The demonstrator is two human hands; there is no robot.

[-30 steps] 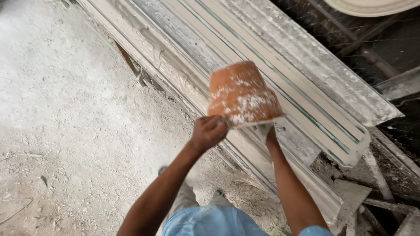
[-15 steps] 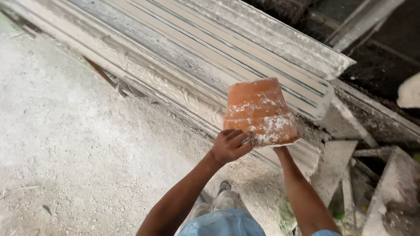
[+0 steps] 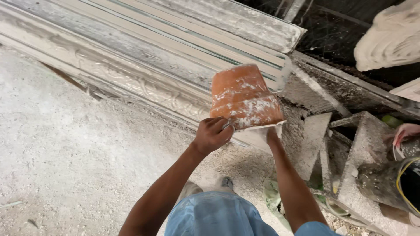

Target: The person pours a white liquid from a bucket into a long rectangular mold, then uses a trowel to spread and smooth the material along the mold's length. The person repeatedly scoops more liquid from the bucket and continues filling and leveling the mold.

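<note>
An orange bucket (image 3: 244,97), smeared with white plaster, is held upside down and tilted in front of me. My left hand (image 3: 211,135) grips its rim at the lower left. My right hand (image 3: 270,133) is mostly hidden behind the bucket's lower right rim and holds it there. Both forearms reach up from the bottom of the view. Behind the bucket lies a stack of long white plaster moulding strips (image 3: 144,48).
The dusty plaster-covered floor (image 3: 65,153) spreads to the left. At the right are plaster slabs (image 3: 363,157), a dark plaster-caked container (image 3: 393,179) and a white ornate plaster piece (image 3: 389,39). My feet (image 3: 226,182) show below.
The view has shifted to the right along the moulding stack; the bucket stays gripped in both hands and now sits near the end of the strips, with the slabs and container newly in sight.
</note>
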